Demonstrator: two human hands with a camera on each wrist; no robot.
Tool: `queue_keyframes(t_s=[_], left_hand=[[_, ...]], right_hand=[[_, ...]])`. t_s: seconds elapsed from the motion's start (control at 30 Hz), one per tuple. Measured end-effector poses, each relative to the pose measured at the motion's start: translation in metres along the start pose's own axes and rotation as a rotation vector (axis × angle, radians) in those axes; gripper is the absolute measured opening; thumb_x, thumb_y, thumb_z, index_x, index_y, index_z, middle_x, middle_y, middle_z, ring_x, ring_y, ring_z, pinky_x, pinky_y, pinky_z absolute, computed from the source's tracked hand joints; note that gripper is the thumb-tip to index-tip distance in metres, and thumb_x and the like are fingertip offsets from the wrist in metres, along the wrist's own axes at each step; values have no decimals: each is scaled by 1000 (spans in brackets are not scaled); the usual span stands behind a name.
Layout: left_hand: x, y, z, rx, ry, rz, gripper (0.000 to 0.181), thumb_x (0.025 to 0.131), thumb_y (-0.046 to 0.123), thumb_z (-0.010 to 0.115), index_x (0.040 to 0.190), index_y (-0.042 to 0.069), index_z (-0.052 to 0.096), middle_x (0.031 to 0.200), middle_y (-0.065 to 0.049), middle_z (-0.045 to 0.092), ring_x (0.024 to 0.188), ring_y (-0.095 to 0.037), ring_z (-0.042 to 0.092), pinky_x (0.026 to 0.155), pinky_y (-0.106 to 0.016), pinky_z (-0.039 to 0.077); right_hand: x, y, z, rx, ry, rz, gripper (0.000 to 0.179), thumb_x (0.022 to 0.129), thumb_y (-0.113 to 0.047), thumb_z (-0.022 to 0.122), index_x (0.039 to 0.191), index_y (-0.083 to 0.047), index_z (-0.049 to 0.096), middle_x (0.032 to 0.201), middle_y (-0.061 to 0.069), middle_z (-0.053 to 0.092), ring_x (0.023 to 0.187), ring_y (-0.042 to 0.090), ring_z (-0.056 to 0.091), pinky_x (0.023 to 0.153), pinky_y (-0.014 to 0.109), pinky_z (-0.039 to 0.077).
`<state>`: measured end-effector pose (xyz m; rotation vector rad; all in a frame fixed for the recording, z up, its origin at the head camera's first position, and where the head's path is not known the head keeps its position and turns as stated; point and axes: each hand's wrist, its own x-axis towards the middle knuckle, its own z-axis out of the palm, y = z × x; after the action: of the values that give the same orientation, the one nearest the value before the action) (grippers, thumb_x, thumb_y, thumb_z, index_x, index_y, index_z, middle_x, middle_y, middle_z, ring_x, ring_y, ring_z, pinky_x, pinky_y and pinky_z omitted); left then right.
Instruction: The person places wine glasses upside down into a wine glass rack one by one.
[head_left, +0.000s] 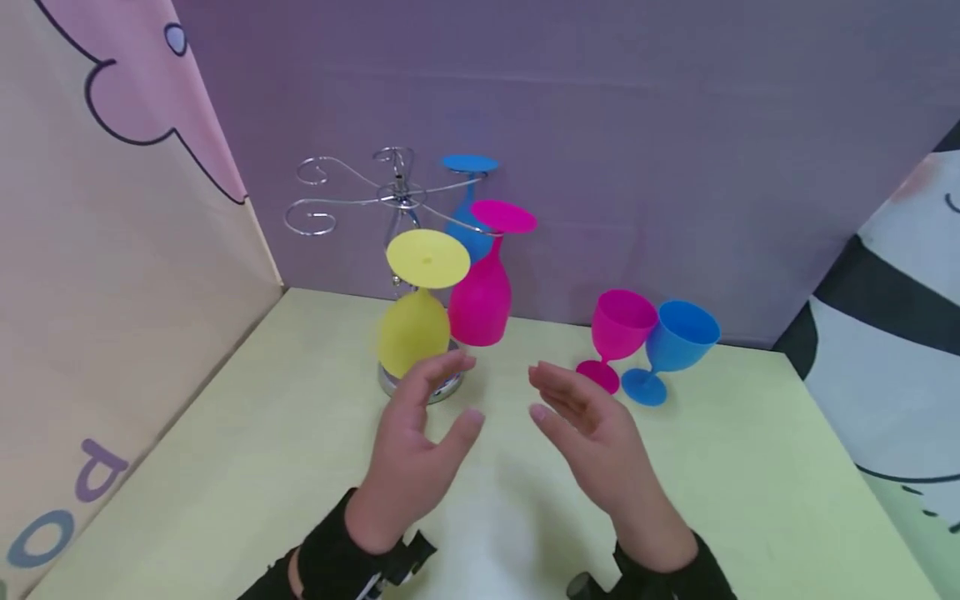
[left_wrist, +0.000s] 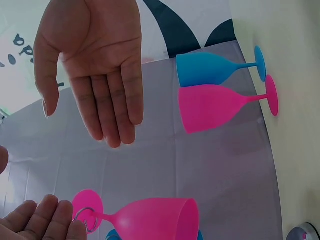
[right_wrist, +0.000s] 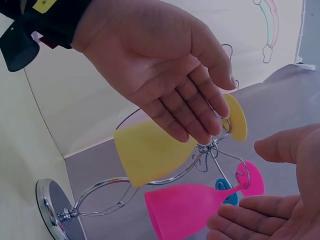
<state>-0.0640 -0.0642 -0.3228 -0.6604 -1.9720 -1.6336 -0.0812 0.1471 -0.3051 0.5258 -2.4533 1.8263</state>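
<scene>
Both hands hover over the table with palms facing each other and hold nothing. My left hand (head_left: 416, 458) is nearest the yellow goblet (head_left: 415, 333), which hangs upside down by its foot on the chrome glass rack (head_left: 402, 196). A pink goblet (head_left: 482, 300) and a blue goblet (head_left: 468, 229) hang inverted beside it, the blue one partly hidden behind the pink. My right hand (head_left: 600, 442), fingers nearly straight, is in front of two upright goblets, a pink one (head_left: 622, 317) and a blue one (head_left: 681, 337). In the left wrist view, the right hand's palm (left_wrist: 100, 40) shows plainly.
The rack's round base (head_left: 446, 390) stands on the pale table (head_left: 300, 467). Two curled rack arms (head_left: 311, 218) on the left carry no goblets. A grey-purple backdrop (head_left: 637, 167) rises behind, with a printed panel (head_left: 150, 292) at left and another (head_left: 900, 350) at right.
</scene>
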Motion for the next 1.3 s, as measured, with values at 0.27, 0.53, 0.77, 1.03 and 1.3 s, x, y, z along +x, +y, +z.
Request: queue_keyframes(t_s=[0.27, 0.53, 0.77, 1.03, 1.3], left_hand=[[-2, 9, -5, 99, -26, 33, 52, 90, 6, 66, 139, 14, 49, 134, 1, 56, 126, -18, 49, 107, -39, 43], [14, 18, -39, 258, 76, 218, 44, 93, 16, 63, 133, 3, 53, 131, -6, 59, 122, -23, 52, 105, -32, 43], [44, 13, -69, 485, 288, 587, 48, 97, 34, 56, 113, -11, 58, 115, -24, 63, 110, -36, 59, 104, -30, 45], [62, 4, -103, 600, 361, 645, 40, 93, 27, 56, 111, -8, 60, 113, -24, 63, 112, -37, 58, 105, -33, 45], [78, -8, -126, 677, 328, 677, 38, 90, 21, 55, 116, -6, 58, 118, -23, 60, 114, -37, 55, 107, -30, 42]], right_hand=[[-3, -3, -6, 54, 12, 22, 48, 94, -26, 66, 138, -11, 53, 136, 6, 57, 126, 21, 53, 93, 26, 51], [0, -3, -9, 4, 9, -47, 48, 95, -23, 65, 138, -9, 52, 136, 5, 57, 125, 19, 54, 95, 24, 50], [-8, -2, -16, 11, 30, -7, 47, 95, -26, 65, 138, -11, 53, 135, 5, 58, 124, 19, 55, 94, 25, 50], [-29, 0, -38, -26, 111, 45, 44, 97, -25, 61, 139, -15, 52, 138, -1, 56, 127, 15, 52, 93, 22, 49], [-26, 17, -58, -34, 427, -63, 45, 97, -9, 59, 142, -12, 50, 140, 5, 54, 129, 17, 50, 97, 15, 44]])
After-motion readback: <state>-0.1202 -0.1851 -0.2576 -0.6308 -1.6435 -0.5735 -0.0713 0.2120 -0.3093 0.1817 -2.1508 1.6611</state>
